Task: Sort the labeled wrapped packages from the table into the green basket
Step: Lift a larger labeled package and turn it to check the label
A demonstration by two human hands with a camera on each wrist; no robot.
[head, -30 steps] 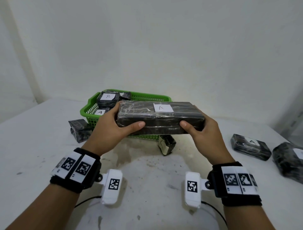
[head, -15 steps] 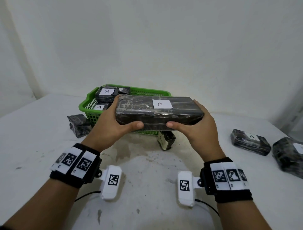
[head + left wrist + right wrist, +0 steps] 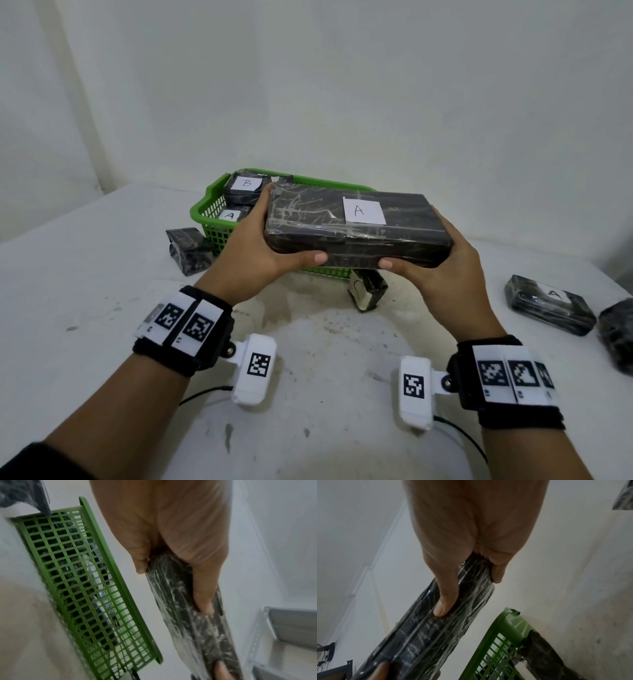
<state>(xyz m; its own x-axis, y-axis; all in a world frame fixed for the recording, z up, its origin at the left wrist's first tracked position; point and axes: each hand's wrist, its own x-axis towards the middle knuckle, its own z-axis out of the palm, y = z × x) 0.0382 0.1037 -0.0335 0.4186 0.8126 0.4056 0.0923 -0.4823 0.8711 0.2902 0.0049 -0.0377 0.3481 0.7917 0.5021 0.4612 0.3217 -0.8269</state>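
Note:
A long black wrapped package [image 3: 356, 229] with a white "A" label hangs in the air above the near side of the green basket [image 3: 219, 236]. My left hand [image 3: 260, 250] grips its left end, thumb along the front face. My right hand [image 3: 442, 260] grips its right end the same way. In the left wrist view my fingers [image 3: 202, 588] curl round the package [image 3: 197, 622] beside the basket wall [image 3: 82, 588]. The right wrist view shows my fingers [image 3: 447, 599] wrapped on the package [image 3: 423, 635]. Inside the basket lie packages labelled "B" [image 3: 245, 186] and "A" [image 3: 229, 216].
On the white table [image 3: 85, 308], a small black package [image 3: 188, 250] leans by the basket's left side and another [image 3: 366, 291] stands at its front. To the right lie an "A" package [image 3: 551, 305] and a further black one [image 3: 616, 335] at the edge.
Both hands have lifted the long "A" package a little higher and farther over the basket; my thumbs have drawn closer together on its front face.

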